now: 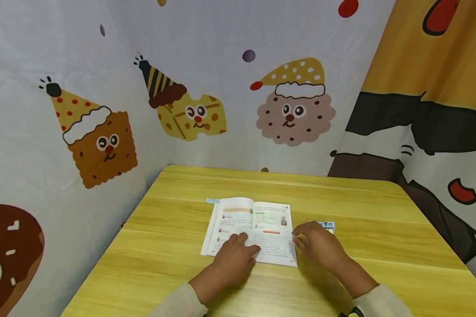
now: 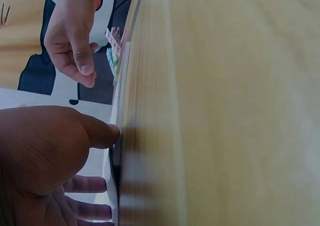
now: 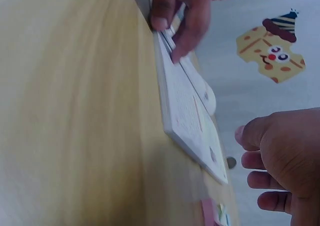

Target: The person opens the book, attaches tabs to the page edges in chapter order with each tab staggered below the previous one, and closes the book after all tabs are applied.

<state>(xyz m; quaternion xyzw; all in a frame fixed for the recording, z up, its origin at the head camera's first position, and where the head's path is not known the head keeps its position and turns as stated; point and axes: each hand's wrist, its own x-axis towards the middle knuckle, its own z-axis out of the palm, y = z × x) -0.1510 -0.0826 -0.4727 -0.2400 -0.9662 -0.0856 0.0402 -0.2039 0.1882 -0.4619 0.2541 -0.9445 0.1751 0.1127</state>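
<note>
An open book point(image 1: 273, 240) with printed text and small pictures lies on the wooden table. Across its left page and centre fold, my left hand point(image 1: 235, 260) presses with spread fingers and outstretched thumb; in the left wrist view that thumb point(image 2: 110, 135) rests at the book's near edge. My right hand point(image 1: 319, 246) hovers by the right page's outer edge, its fingers loosely bent. Seen from the right wrist, this hand point(image 3: 290, 161) is raised off the pages, with nothing between thumb and fingers. Partly hidden behind it are small printed paper pieces point(image 1: 327, 225), blue and yellow-green.
A pale blue strip point(image 1: 212, 200) shows at the book's top left corner. The light wooden table point(image 1: 162, 281) reaches back to a cloth backdrop point(image 1: 230, 154) printed with cartoon snacks. A pink-edged item point(image 3: 209, 212) lies beyond the book in the right wrist view.
</note>
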